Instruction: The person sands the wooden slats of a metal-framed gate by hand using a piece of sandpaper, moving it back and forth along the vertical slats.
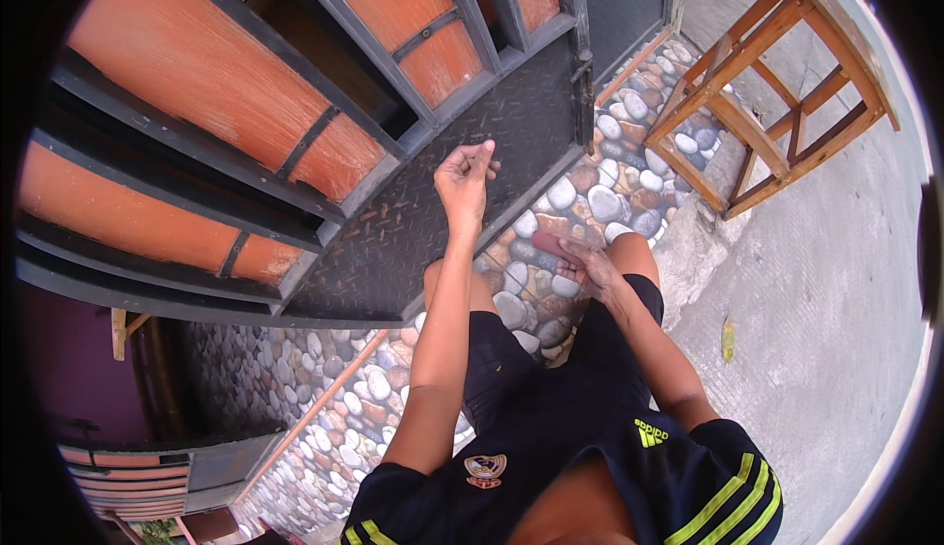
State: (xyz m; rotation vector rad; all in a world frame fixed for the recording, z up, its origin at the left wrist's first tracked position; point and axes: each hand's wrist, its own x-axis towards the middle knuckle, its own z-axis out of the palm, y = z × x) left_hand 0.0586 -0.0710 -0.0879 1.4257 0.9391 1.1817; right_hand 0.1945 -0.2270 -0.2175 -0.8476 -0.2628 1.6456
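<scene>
My left hand [465, 183] is raised in front of a metal gate, its fingers curled in and the thumb pressed against them. Whatever it may hold is hidden. My right hand [588, 268] is lower, near my right knee, closed on a flat reddish-brown piece [554, 244] with a rounded end; it may be folded sandpaper. The gate has a dark patterned lower panel [393, 221], grey bars and orange slats [221, 73]. Brush-like streaks and worn patches show on the orange. Neither hand visibly touches the gate.
A wooden stool-like frame [752, 122] stands tilted in view at the upper right, on grey concrete [787, 368]. Pebble-patterned tiles [605, 201] run along the gate's foot. A yellowish leaf [728, 340] lies on the concrete. A purple wall [74, 368] is at the lower left.
</scene>
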